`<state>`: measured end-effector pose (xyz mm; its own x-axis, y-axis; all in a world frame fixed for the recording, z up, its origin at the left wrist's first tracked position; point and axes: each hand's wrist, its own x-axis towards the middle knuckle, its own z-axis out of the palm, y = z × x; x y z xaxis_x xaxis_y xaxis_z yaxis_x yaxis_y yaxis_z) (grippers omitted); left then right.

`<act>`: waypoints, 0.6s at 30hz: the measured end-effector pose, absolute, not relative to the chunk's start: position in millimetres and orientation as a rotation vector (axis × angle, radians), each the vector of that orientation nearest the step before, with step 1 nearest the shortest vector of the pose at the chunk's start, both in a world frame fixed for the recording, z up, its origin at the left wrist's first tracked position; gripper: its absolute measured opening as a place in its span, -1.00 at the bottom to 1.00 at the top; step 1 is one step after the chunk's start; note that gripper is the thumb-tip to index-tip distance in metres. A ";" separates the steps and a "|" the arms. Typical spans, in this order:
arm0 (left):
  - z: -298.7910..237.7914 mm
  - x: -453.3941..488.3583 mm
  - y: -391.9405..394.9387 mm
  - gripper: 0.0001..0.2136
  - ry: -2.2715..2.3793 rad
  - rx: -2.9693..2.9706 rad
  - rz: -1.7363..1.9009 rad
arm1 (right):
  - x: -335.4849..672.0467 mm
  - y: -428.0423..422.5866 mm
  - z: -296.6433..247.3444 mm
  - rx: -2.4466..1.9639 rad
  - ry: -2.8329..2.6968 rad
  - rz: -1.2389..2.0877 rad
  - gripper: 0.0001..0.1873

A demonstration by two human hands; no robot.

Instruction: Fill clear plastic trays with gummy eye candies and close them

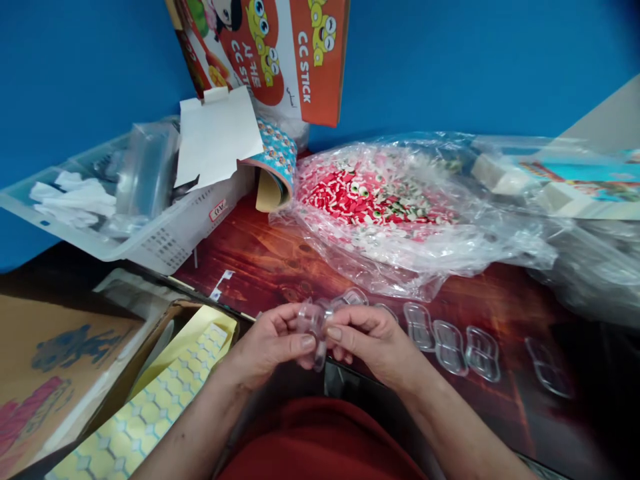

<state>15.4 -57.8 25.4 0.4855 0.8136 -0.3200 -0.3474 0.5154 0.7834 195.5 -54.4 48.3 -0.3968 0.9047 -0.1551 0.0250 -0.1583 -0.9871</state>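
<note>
Now, in the head view, we pinch a clear case [309, 319] between both hands, near the front edge of the worktop [250, 243]. Our left hand [274, 341] grips it with thumb and fingers; our right hand [367, 337] pinches its other side. From that case, we see more cases [451, 348] on the worktop around three o'clock, a plastic bag [383, 197] of red and white pieces at one, a printed box [273, 53] towards twelve, a basket [125, 252] at ten and a sticker sheet [145, 417] at eight.
</note>
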 end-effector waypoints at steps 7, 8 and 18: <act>29.7 -7.2 -47.0 -0.59 0.911 0.502 0.951 | 186.4 -9.1 57.4 -1.011 -2.148 0.603 -0.84; 29.6 -10.1 -46.5 -0.60 0.894 0.491 0.964 | 184.4 -5.0 57.5 -1.003 -2.150 0.594 -0.84; 21.7 2.8 -38.7 -0.70 0.900 0.450 1.020 | 171.2 -5.1 42.5 -1.077 -2.022 0.243 -0.84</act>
